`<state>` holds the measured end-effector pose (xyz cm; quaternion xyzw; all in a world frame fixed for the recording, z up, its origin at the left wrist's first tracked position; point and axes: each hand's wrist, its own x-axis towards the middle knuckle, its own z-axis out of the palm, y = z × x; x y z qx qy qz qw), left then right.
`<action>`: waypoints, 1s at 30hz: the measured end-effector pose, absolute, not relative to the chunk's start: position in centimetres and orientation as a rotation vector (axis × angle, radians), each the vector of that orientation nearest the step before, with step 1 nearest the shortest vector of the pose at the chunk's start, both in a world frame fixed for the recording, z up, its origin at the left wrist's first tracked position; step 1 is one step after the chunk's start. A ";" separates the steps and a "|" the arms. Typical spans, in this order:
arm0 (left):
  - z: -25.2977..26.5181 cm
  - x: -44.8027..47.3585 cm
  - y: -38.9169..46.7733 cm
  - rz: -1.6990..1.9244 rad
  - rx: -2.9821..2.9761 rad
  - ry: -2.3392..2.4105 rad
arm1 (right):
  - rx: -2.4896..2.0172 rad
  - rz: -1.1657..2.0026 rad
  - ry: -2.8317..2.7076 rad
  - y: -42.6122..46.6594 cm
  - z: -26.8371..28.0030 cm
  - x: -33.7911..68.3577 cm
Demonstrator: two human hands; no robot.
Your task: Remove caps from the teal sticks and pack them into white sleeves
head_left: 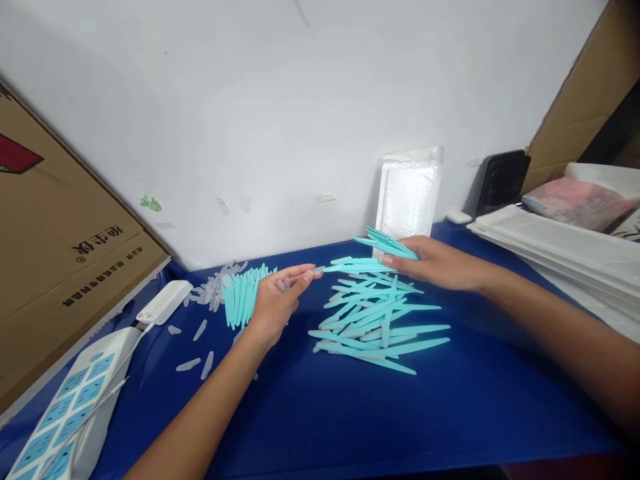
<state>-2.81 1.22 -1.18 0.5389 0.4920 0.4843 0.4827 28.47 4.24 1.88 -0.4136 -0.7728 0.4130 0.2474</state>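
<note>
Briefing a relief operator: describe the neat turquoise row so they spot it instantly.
On the blue table, find the heap of translucent pieces at left, near the wall. The turquoise row adjoins its right side, partly hidden by the left hand. Its slim pieces lie side by side, unlike the crisscrossed turquoise pile.

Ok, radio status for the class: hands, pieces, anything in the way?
Right hand gripping slim turquoise plastic sticks. Left hand pinching small translucent plastic piece at one stick's tip. Nothing seen blocking between hands; loose turquoise pile below.

Bright light glares off the silvery pouch (410, 193).
</note>
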 end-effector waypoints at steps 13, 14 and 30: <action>-1.1 -2.7 1.2 1.176 1.306 1.195 | -1.119 1.088 -2.142 4.3 1.7 28.6; -1.1 -2.7 1.2 1.175 1.306 1.198 | -1.116 1.080 -2.136 4.3 1.8 28.6; -1.3 -3.0 1.4 1.173 1.312 1.198 | -1.103 1.055 -2.116 4.4 1.9 28.8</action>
